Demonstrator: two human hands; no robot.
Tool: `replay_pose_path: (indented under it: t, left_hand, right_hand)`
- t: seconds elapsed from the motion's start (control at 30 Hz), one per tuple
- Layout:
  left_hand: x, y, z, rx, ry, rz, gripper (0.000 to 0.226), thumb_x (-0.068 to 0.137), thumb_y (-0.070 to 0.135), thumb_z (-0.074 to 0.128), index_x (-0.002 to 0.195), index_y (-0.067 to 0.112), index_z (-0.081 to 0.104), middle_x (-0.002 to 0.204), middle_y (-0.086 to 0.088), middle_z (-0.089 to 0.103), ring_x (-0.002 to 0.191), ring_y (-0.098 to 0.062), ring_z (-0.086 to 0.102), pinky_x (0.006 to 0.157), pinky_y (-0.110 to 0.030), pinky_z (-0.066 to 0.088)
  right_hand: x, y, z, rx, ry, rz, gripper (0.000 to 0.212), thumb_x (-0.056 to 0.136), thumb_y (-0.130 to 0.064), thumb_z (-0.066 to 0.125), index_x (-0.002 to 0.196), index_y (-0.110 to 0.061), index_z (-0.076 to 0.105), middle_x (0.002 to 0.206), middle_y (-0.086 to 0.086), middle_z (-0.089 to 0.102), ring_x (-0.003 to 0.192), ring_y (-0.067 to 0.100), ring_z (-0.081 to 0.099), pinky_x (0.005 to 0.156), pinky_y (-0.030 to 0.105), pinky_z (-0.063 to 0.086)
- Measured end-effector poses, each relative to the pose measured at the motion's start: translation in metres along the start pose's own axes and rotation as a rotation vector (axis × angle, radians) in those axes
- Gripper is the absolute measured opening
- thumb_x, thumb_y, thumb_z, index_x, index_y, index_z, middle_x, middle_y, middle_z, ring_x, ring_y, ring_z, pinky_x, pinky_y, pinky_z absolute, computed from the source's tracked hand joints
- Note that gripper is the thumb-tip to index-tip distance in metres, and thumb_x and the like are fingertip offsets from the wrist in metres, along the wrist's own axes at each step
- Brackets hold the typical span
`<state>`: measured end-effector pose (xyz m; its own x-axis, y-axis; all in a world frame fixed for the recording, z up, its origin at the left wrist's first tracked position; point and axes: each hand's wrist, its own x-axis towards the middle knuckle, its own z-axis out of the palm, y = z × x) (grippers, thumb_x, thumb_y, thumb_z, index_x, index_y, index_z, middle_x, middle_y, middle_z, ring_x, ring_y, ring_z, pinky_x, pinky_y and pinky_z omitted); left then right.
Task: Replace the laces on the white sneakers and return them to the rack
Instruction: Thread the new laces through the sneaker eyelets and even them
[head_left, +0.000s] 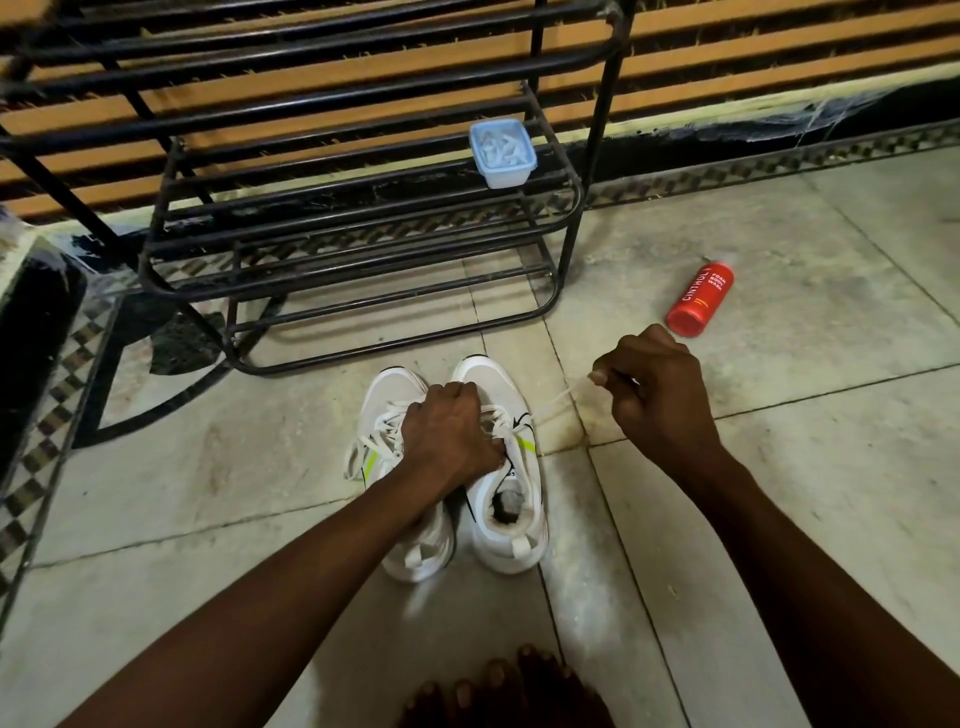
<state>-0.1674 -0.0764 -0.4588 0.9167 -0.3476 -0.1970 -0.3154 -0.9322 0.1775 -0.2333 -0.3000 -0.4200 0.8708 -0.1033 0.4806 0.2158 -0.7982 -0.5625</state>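
Note:
Two white sneakers stand side by side on the tiled floor in front of the rack, toes pointing at it: the left sneaker (387, 400) and the right sneaker (511, 519). My left hand (449, 431) lies over their laced fronts, fingers curled on the right sneaker's lacing. My right hand (657, 395) is raised to the right of the shoes and pinches the end of a white lace (558, 402), which runs taut from the right sneaker. Loose lace loops (363, 447) hang over the left sneaker's side.
A black metal shoe rack (358, 218) stands just beyond the sneakers, with a lidded pale blue plastic box (503, 153) on a lower shelf. A red Cinthol bottle (701, 299) lies on the floor at right. Bare toes (498, 686) show at the bottom edge.

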Motion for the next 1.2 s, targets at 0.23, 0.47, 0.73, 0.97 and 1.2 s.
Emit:
replay_pose_path:
  t: [0.23,0.47,0.73,0.97,1.2]
  left_hand:
    - [0.001,-0.008,-0.002,-0.211,-0.004,-0.010,0.067,0.079,0.042,0.077,0.136,0.016,0.052,0.135,-0.003,0.056,0.130,-0.025,0.046,0.098,-0.035,0.045]
    - [0.004,-0.015,-0.019,-0.437,-0.092,-0.007,0.068,0.075,0.022,0.091,0.133,0.007,0.060,0.130,-0.010,0.065,0.120,-0.028,0.059,0.091,-0.027,0.045]
    - [0.008,-0.006,-0.033,-0.881,-0.086,0.150,0.046,0.080,0.005,0.081,0.123,0.018,0.071,0.110,0.005,0.075,0.101,-0.010,0.071,0.088,-0.024,0.057]
    - [0.013,0.012,-0.045,-1.178,-0.154,0.229,0.015,0.086,0.024,0.081,0.098,0.014,0.081,0.087,-0.023,0.073,0.075,-0.024,0.061,0.072,-0.034,0.048]
    - [0.009,0.009,-0.042,-1.230,-0.033,0.035,0.011,0.095,0.004,0.068,0.093,0.001,0.079,0.097,-0.018,0.076,0.064,-0.004,0.062,0.054,-0.014,0.045]
  right_hand:
    - [0.003,-0.015,0.006,0.058,-0.005,0.013,0.014,0.089,-0.014,0.065,0.077,-0.010,0.072,0.069,-0.006,0.060,0.070,0.016,0.052,0.061,0.036,0.043]
    - [0.004,-0.017,0.012,0.119,-0.024,0.069,0.013,0.093,-0.015,0.066,0.083,-0.011,0.072,0.075,-0.003,0.065,0.072,0.013,0.061,0.066,0.026,0.044]
    - [0.010,-0.028,0.016,0.112,-0.019,-0.025,0.011,0.094,-0.003,0.063,0.085,-0.007,0.069,0.077,0.001,0.062,0.071,0.018,0.058,0.068,0.036,0.047]
    - [0.009,-0.028,0.019,0.089,-0.007,-0.036,0.010,0.092,0.000,0.062,0.086,-0.006,0.068,0.077,0.002,0.060,0.069,0.016,0.056,0.065,0.030,0.044]
    - [-0.019,-0.017,0.024,0.115,-0.042,0.072,0.011,0.094,-0.008,0.067,0.085,-0.010,0.072,0.070,-0.009,0.056,0.062,0.003,0.052,0.060,0.017,0.036]
